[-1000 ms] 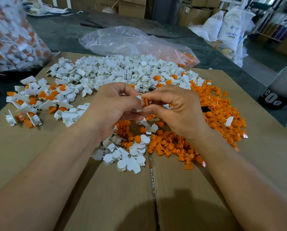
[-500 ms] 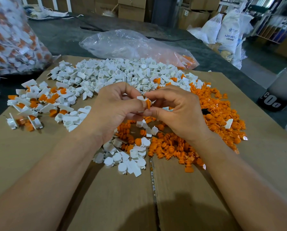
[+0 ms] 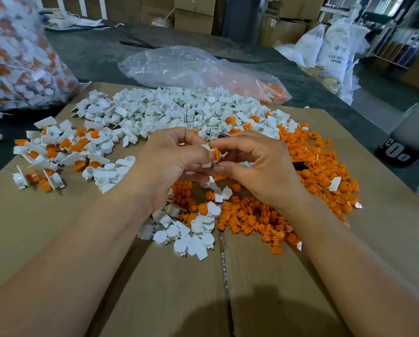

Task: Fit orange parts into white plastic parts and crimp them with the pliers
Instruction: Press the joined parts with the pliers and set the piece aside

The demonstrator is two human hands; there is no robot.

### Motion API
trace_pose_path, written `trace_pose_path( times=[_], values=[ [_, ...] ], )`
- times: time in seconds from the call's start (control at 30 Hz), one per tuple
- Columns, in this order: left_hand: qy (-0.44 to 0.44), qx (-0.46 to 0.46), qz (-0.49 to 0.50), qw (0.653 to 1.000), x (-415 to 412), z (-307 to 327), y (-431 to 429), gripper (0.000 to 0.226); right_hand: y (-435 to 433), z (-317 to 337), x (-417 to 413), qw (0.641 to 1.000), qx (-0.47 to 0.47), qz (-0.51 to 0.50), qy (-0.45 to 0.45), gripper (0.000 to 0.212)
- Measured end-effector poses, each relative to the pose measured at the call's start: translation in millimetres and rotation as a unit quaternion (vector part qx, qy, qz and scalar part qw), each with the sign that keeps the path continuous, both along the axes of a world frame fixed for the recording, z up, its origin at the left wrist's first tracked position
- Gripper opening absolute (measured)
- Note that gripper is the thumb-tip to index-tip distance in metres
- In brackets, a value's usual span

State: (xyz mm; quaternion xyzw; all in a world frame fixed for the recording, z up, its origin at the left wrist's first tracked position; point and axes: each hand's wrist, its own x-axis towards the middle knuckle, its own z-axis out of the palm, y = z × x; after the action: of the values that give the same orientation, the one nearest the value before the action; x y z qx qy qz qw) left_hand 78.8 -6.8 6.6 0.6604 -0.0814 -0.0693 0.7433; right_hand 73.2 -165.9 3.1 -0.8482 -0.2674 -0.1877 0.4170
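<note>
- Beyond the cardboard sheet (image 3: pixel 155 288), a white sack (image 3: pixel 334 52) reads "ABS RESIN".
- Over that sheet, left hand (image 3: pixel 169 164) fingers pinch a white plastic part (image 3: pixel 206 164), right hand (image 3: pixel 259 166) fingers its orange part (image 3: pixel 217 153).

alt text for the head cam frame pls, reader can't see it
The left hand holds a white plastic part while the right hand pinches an orange part against it, above a cardboard sheet. White parts are piled behind the hands, orange parts to their right.
</note>
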Motion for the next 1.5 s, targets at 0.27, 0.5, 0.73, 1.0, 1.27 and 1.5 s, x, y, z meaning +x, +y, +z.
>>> trace_pose_path(
  times=[0.27,0.5,0.73,1.0,1.27,1.5],
  values=[
    [0.010,0.000,-0.003,1.000,0.1,0.8,0.4,0.017,-0.2,0.8,-0.4,1.000,-0.020,-0.010,0.006,0.037],
    [0.015,0.002,-0.002,1.000,0.6,1.3,1.4,0.018,-0.2,2.7,-2.1,0.999,-0.037,-0.020,0.014,0.030],
    [0.032,-0.030,-0.003,0.999,0.6,3.4,4.3,0.018,-50.2,21.3,15.5,0.955,-0.117,-0.242,0.123,0.040],
    [0.030,-0.040,-0.008,0.999,-0.8,4.7,4.5,0.018,-52.8,22.5,13.3,0.870,-0.351,-0.183,0.296,0.113],
    [0.032,-0.040,-0.007,0.999,-0.2,3.5,3.5,0.019,-43.4,13.1,17.4,0.836,-0.438,-0.239,0.228,0.099],
    [0.032,-0.058,0.000,0.998,-0.2,1.7,1.8,0.020,-39.7,9.4,19.8,0.877,-0.368,-0.273,0.141,0.070]
  ],
)
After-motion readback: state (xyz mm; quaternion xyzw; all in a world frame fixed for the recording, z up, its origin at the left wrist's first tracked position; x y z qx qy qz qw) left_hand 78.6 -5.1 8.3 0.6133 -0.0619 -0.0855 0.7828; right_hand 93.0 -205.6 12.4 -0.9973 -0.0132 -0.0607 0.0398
